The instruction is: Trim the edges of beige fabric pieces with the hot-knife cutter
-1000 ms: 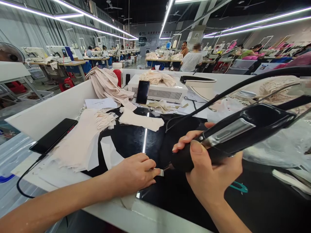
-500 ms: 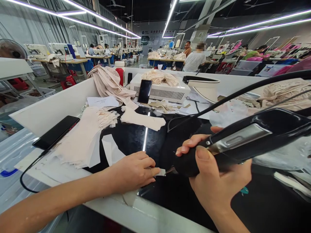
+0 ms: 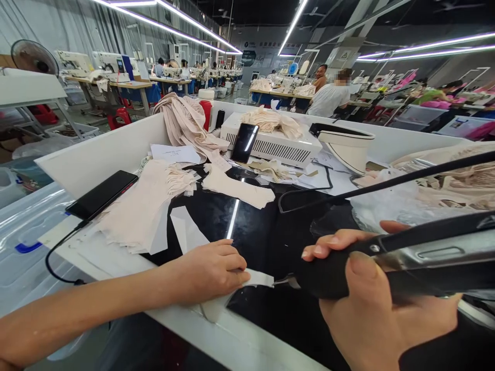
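My right hand [image 3: 371,309] is wrapped round a black corded hand tool [image 3: 390,265] with a metal tip at its left end. The tip touches a small white strip [image 3: 258,279] lying on the glossy black work surface [image 3: 255,232]. My left hand [image 3: 211,270] lies on that surface with its fingers curled, pressing the strip's left end down. The tool's black cable [image 3: 386,183] arcs away to the upper right.
Stacked beige fabric pieces [image 3: 143,206] and a black phone [image 3: 102,194] on a charging cable lie to the left. A white box [image 3: 270,141] with a second phone leaning on it stands behind. Clear plastic bags [image 3: 386,206] sit right. People work at distant tables.
The view has shifted, so the table sits further right and the tool lower in frame. The strip under my left fingers shows longer, with the tool tip further right along it.
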